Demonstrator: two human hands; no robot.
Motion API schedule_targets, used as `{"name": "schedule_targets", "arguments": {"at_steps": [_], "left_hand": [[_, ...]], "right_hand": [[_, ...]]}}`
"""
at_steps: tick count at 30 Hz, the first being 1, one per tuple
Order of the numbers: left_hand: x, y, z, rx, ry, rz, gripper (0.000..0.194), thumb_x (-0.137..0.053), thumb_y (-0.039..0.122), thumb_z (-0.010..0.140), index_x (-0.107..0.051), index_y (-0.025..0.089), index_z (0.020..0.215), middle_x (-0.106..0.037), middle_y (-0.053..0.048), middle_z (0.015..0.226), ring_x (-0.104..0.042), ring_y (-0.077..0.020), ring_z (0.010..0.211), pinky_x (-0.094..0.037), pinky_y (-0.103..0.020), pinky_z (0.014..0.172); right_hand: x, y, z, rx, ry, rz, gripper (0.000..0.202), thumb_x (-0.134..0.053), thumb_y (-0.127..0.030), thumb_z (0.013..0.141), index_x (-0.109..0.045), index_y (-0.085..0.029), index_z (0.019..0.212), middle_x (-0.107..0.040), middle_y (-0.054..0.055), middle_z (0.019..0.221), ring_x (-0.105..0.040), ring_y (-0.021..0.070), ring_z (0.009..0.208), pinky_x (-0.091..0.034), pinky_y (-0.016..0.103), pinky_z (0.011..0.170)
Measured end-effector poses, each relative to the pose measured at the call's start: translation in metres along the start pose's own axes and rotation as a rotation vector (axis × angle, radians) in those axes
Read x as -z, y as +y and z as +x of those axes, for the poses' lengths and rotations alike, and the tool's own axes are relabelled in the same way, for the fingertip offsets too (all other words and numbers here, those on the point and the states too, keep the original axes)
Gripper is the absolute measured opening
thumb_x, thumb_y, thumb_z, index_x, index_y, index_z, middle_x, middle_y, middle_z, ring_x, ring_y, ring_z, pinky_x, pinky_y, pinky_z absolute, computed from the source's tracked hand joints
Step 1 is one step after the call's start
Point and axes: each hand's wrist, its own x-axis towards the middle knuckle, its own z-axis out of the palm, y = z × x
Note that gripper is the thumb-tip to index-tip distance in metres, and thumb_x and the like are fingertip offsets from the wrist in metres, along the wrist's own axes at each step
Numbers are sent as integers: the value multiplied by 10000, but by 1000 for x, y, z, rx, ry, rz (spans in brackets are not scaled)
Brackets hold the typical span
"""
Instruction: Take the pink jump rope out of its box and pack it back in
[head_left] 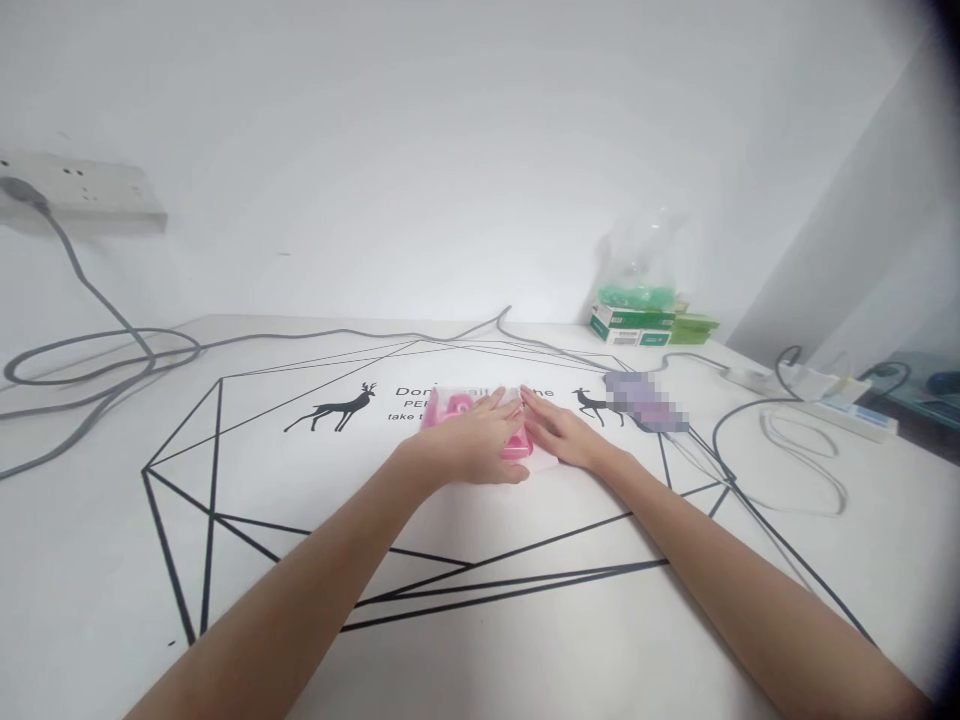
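Note:
A small clear plastic case (433,398) with bright pink contents lies on the patterned mat in front of me. My left hand (480,440) rests across the top of it, palm down, fingers stretched out and thumb apart. From the right, my right hand (561,432) reaches to the case's side with its fingers extended, their tips close to my left fingertips. What exactly the pink thing is, I cannot tell, since my left hand covers much of it.
A white mat (337,500) with black lines and deer prints covers the table. Grey cables (330,333) run along the back and left. A blurred purple object (646,400) lies at right, near a power strip (855,418). Green-and-white boxes (634,325) and a plastic bag (637,270) stand behind.

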Motion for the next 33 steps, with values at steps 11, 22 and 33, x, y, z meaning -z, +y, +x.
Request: {"name": "schedule_targets", "arguments": {"at_steps": [11,22,33], "left_hand": [[8,-15,-6,-29,-29,-70,886,-519,744,751,-232,381,1506,-114,-40,1621,-70,-375,1479,7,-728,1083],[9,-16,-4,6,-29,-66,736,-510,734,762,-414,410,1416,-284,-23,1579,-221,-392,1442,-116,-680,1111],[10,-11,-5,-55,8,-42,695,-506,687,800,-389,388,1416,-185,-15,1609,-172,-311,1473,-99,-654,1132]], "right_hand": [[8,7,30,-13,-91,-56,715,-463,-215,856,-239,-276,1532,-521,76,1434,-511,305,1293,-131,696,1119],[4,5,42,-31,-34,97,600,-471,-183,807,-485,-234,1405,-721,31,1118,-695,230,886,-528,423,888],[15,-27,9,32,-93,-199,464,-403,-239,925,-507,-220,1377,-684,81,1200,-678,259,993,-515,397,879]]}}
